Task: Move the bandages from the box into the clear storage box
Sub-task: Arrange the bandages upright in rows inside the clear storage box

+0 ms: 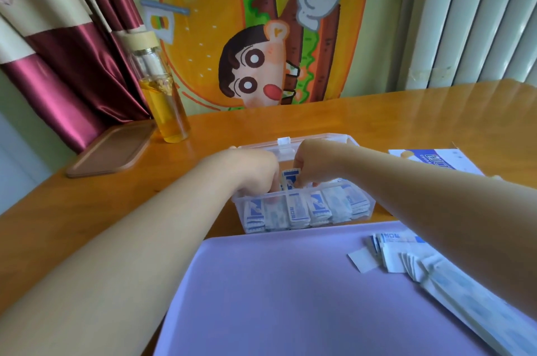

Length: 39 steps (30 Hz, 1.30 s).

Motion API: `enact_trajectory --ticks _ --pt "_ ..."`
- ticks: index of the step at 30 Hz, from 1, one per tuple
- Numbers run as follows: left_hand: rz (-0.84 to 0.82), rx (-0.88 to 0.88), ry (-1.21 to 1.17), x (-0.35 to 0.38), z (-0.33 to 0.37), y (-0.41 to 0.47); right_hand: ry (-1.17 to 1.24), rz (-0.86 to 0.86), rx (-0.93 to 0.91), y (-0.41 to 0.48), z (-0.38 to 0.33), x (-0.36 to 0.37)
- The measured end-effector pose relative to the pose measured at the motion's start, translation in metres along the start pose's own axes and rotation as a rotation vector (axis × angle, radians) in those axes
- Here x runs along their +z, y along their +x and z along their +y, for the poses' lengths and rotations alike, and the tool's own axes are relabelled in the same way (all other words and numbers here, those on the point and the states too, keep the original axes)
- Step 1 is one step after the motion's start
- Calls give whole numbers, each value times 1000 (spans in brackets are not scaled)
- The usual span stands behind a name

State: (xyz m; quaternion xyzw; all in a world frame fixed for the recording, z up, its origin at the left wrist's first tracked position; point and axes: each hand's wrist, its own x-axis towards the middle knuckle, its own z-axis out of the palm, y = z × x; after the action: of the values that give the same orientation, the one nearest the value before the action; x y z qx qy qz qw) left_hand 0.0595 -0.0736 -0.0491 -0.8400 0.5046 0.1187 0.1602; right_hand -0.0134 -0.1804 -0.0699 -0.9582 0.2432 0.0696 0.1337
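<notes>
Purple tray (pixel 290 297): just in front of the clear storage box (pixel 236 199), nearest you; both your forearms cross it
Clear storage box: lid open at the back; wrapped bandages (pixel 296 210) stand in a row behind its front wall, blue print too blurred to read
Box (pixel 430 161): lies flat, right of the clear storage box; blue letters begin "CHU", the rest hidden by your right forearm
Loose bandages (pixel 406 262): on the tray, front-right of the clear storage box, partly under your arm
Left hand (pixel 255 175): fingers dipped into the clear storage box; cannot tell what they hold
Right hand (pixel 313 166): over the clear storage box, pinching one upright bandage (pixel 290 178)
</notes>
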Motion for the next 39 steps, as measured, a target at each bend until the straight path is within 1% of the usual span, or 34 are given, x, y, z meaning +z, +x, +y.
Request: enact_trajectory --ticks 3,5,7,9,10,12,13,15,17,18,20,21,22,23,25,27,29,31,32,34,36,39 --pt "19 -9 -23 -1 2 -1 -120 70 -34 -4 -2 -1" --pt "21 -14 -35 0 0 0 -155 89 -61 -7 -2 -5" --pt "17 -15 -53 0 -1 0 -91 70 -97 -7 1 -7" --pt "3 -5 -58 -3 0 -3 38 28 -137 -8 3 -7" --pt "2 -2 -42 -6 2 -6 94 40 -165 -9 4 -8" --pt "50 -18 3 -11 6 -12 198 173 -220 -16 4 -16" --pt "105 -39 25 -14 8 -16 255 272 -253 -22 4 -21" --pt "268 -86 82 -18 15 -26 373 454 -297 -43 9 -31" --pt "478 -89 133 -16 22 -33 436 574 -310 -69 18 -36" --pt "595 -70 143 -14 20 -36 452 595 -304 -78 20 -39" --pt "800 33 68 0 34 -49 387 535 -247 -112 33 -36" --pt "872 102 4 7 41 -55 326 454 -207 -128 39 -33" --pt "897 168 -60 15 49 -63 258 353 -166 -143 45 -29" --pt "873 229 -106 23 58 -72 191 247 -121 -157 51 -23" --pt "753 336 -162 38 75 -89 35 61 -28 -182 61 -9" --pt "592 397 -251 51 88 -104 -129 -55 56 -198 70 6" --pt "423 422 -356 62 98 -118 -202 -64 137 -205 76 20" --pt "273 401 -419 71 105 -131 -197 -33 185 -205 82 31" --pt "223 379 -412 76 107 -138 -182 -28 190 -207 82 36" --pt "164 347 -353 84 109 -145 -128 -40 187 -208 84 40" --pt "141 343 -329 90 111 -148 -59 -56 160 -210 84 41" --pt "102 327 -319 88 117 -149 -53 -76 58 -216 79 41"
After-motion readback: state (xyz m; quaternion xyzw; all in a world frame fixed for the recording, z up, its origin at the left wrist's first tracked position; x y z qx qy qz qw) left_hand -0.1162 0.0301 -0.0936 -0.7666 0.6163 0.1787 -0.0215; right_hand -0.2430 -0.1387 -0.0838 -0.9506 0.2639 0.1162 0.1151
